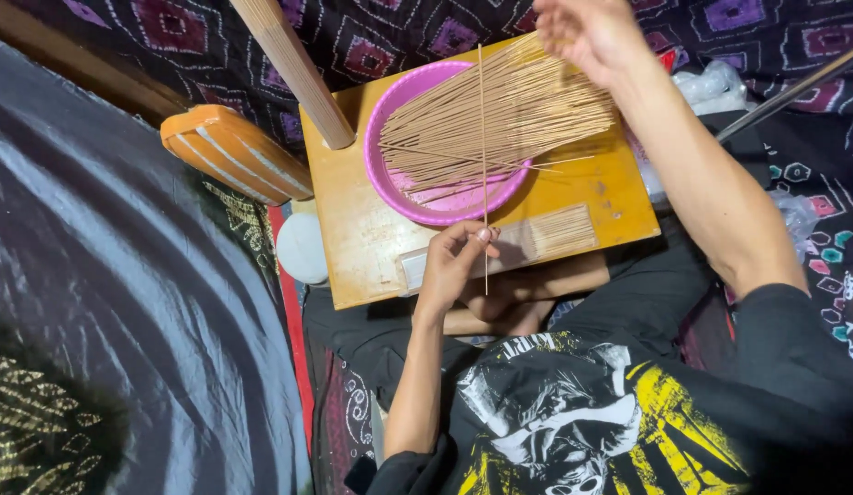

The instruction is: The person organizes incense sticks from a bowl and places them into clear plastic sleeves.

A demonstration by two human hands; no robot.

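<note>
My left hand (452, 264) pinches one thin bamboo stick (482, 137) between thumb and fingertips. The stick stands upright over a pink plastic bowl (390, 179). My right hand (587, 32) is raised at the top of the view and grips the narrow end of a fanned bundle of thin sticks (500, 119). The bundle's spread ends lie across the bowl. The bowl sits on a yellow wooden board (353, 243) over my crossed legs.
A short neat stack of sticks (559, 231) lies on the board's near edge. A thick tan roll (293, 69) leans at the board's far left corner. Around the board are an orange striped object (234, 151), a white round object (301, 246), crumpled plastic bags (711, 87) and a metal rod (793, 92).
</note>
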